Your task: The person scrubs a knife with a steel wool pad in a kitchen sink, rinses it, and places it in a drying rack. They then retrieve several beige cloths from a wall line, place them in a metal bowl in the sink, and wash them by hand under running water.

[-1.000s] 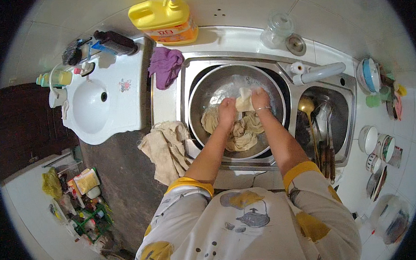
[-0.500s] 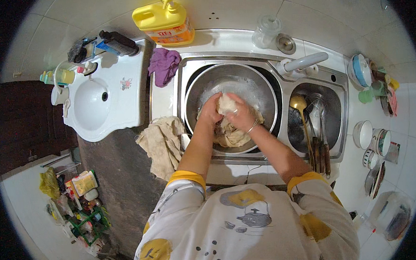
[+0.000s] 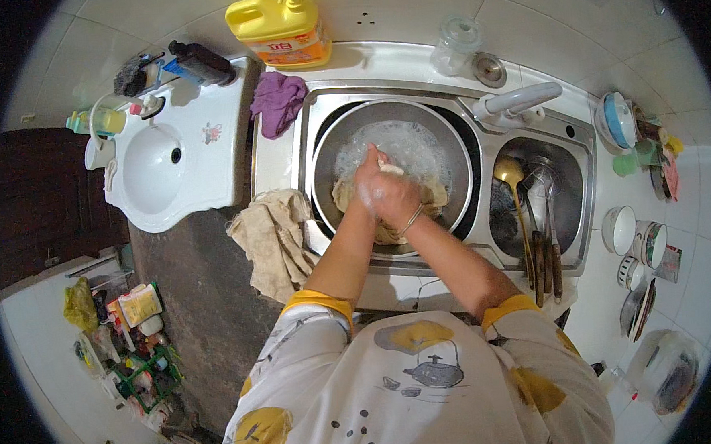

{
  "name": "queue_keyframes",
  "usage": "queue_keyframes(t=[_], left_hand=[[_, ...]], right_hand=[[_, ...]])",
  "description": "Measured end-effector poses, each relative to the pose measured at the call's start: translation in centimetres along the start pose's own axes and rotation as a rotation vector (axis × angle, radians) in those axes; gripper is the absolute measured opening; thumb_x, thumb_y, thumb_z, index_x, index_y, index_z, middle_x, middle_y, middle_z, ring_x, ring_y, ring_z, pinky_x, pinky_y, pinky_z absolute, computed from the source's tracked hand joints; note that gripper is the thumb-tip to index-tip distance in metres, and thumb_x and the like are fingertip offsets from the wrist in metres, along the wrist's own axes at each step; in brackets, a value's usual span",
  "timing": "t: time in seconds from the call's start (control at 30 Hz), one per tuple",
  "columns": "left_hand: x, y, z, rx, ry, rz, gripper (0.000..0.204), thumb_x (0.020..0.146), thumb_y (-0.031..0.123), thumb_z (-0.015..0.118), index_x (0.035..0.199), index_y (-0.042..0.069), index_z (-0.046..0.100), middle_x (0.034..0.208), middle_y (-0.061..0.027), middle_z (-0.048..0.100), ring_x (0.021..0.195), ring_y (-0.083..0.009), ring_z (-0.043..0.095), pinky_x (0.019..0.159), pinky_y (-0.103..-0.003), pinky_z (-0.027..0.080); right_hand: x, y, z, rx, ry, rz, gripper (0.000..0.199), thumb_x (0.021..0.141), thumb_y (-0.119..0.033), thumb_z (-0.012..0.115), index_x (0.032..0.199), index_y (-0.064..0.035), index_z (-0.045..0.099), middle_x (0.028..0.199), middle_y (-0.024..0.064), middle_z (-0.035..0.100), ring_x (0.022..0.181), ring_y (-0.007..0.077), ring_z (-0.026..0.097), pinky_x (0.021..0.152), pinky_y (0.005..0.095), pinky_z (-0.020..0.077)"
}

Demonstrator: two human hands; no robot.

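Note:
A large round metal basin point(image 3: 458, 152) sits in the left bowl of the steel sink, with sudsy water point(image 3: 403, 135) inside. My left hand point(image 3: 367, 181) and my right hand point(image 3: 397, 197) are closed together over the basin, pressing a bunched part of a beige cloth point(image 3: 392, 169) between them. Suds cling to the left hand and wrist. More of the wet cloth lies in the basin under and around my hands, which partly hide it. A bracelet circles my right wrist.
A beige rag point(image 3: 272, 242) hangs over the counter edge, left of the sink. Behind lie a purple cloth point(image 3: 277, 104) and a yellow pump jug point(image 3: 281, 33). The faucet point(image 3: 518, 99) leans over the right bowl, which holds a golden ladle point(image 3: 509, 170) and other utensils. Bowls point(image 3: 618, 230) stand farther right.
My hands were apart on either side of the bunched cloth and have come together, squeezing it. The right hand moved left. More sudsy water shows at the basin's far side.

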State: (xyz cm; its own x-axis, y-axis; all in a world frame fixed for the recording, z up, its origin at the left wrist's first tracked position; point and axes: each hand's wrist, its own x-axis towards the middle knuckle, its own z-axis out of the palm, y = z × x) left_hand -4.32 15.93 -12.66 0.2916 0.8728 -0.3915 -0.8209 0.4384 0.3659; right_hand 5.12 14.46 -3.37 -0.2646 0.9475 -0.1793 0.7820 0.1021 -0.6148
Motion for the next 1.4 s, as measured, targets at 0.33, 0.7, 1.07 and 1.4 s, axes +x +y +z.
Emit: queue_keyframes(t=[0.33, 0.7, 1.07, 1.4], left_hand=[[0.9, -0.6, -1.3, -0.263, -0.232, -0.089, 0.034, 0.092, 0.036, 0.046, 0.103, 0.005, 0.056, 0.088, -0.0076, 0.063, 0.074, -0.0217, 0.061, 0.071, -0.035, 0.051], [1.7, 1.5, -4.2, 1.557, 0.493, 0.231, 0.031, 0.079, 0.023, 0.063, 0.095, -0.002, 0.061, 0.089, -0.0185, 0.065, 0.083, -0.0293, 0.063, 0.07, -0.04, 0.048], [2.3, 4.2, 0.0, -0.005, 0.245, -0.096, 0.024, 0.091, 0.021, 0.049, 0.108, 0.005, 0.053, 0.094, -0.0112, 0.061, 0.085, -0.0237, 0.06, 0.072, -0.032, 0.05], [3.6, 0.6, -4.1, -0.237, -0.356, -0.07, 0.049, 0.088, 0.054, 0.043, 0.081, 0.009, 0.057, 0.074, -0.0065, 0.06, 0.068, -0.0218, 0.058, 0.066, -0.037, 0.05]], right_hand=[[3.6, 0.9, 2.5, 0.001, 0.03, -0.155, 0.024, 0.077, -0.029, 0.059, 0.091, -0.0111, 0.067, 0.084, 0.0188, 0.064, 0.075, 0.0356, 0.062, 0.066, 0.0429, 0.0499], [5.8, 10.5, 6.7, 0.116, 0.099, 0.279, 0.038, 0.076, -0.017, 0.063, 0.112, -0.0071, 0.058, 0.104, 0.0199, 0.06, 0.096, 0.0353, 0.058, 0.081, 0.0404, 0.0475], [3.3, 1.2, 3.1, 0.4, 0.114, -0.236, 0.015, 0.074, -0.013, 0.06, 0.087, -0.0061, 0.064, 0.088, 0.018, 0.062, 0.082, 0.035, 0.06, 0.074, 0.037, 0.0479], [4.2, 1.6, 1.5, -0.031, 0.1, 0.03, 0.019, 0.076, -0.026, 0.061, 0.085, -0.0094, 0.064, 0.074, 0.0171, 0.062, 0.069, 0.0381, 0.061, 0.062, 0.0449, 0.0488]])
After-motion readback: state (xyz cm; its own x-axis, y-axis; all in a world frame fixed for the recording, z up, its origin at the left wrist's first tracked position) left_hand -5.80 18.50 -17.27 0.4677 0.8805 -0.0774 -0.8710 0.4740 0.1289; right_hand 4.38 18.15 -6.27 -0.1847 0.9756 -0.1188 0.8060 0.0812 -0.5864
